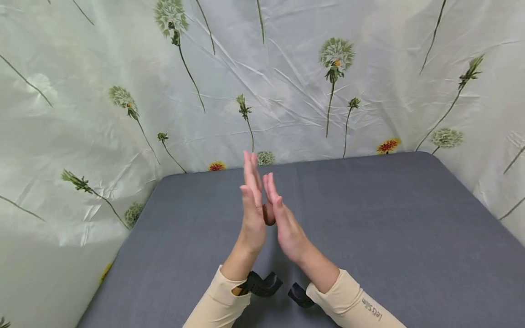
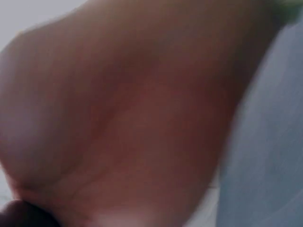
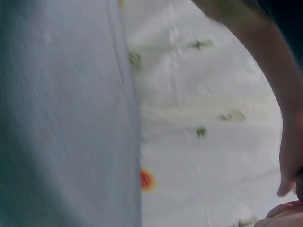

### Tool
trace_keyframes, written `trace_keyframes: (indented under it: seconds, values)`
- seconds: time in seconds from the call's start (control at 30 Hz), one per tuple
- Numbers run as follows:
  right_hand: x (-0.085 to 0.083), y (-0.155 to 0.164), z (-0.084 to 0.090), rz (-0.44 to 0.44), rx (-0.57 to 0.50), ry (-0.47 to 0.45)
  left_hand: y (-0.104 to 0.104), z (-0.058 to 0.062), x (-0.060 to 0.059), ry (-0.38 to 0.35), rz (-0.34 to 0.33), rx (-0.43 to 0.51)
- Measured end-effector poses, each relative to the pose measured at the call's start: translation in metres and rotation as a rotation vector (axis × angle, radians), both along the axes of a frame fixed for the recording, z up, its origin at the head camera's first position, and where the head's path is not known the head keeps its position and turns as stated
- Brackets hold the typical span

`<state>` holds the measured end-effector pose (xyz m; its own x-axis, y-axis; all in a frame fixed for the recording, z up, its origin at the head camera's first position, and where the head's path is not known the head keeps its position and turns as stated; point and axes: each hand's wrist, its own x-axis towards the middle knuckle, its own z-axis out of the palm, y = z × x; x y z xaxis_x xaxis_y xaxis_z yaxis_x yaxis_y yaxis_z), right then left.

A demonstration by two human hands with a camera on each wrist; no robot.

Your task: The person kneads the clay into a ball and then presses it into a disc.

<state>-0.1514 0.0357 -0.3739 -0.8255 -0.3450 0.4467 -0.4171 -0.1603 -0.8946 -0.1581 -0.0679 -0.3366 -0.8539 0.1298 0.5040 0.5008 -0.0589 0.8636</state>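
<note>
A small brown rounded lump [image 1: 269, 214] sits between the two palms, above the table; what it is made of I cannot tell. My left hand [image 1: 253, 221] stands upright with straight fingers, its palm against one side of the lump. From the other side my right hand [image 1: 290, 234] leans in, also straight-fingered, its palm touching the lump. A blurred palm fills most of the left wrist view, with the dark edge of the lump [image 2: 26, 215] at the lower left corner. In the right wrist view, the lump [image 3: 299, 185] shows only in part at the right edge.
A grey padded table [image 1: 381, 228] lies under both hands. Behind and around it hangs a pale shiny curtain [image 1: 279, 100] printed with dandelions. Black curved wrist pieces [image 1: 264, 284] stick out from the cream sleeves [image 1: 219, 296].
</note>
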Motion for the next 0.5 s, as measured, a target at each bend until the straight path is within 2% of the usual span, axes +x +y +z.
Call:
trace_keyframes:
  seconds: [0.1,0.27,0.4,0.5]
  values:
    - [0.01,-0.01,-0.004,0.036,0.011,0.015,-0.012,0.003,-0.006,-0.031,0.009,0.043]
    - [0.017,-0.011,0.006,0.033,-0.023,0.095,-0.013,-0.01,-0.013,-0.128,-0.02,0.085]
    - [0.019,-0.004,0.017,0.021,-0.048,0.157,-0.005,-0.019,-0.011,-0.18,-0.085,0.104]
    - [0.015,0.003,0.023,-0.024,-0.044,0.171,0.003,-0.022,-0.006,-0.178,-0.139,0.092]
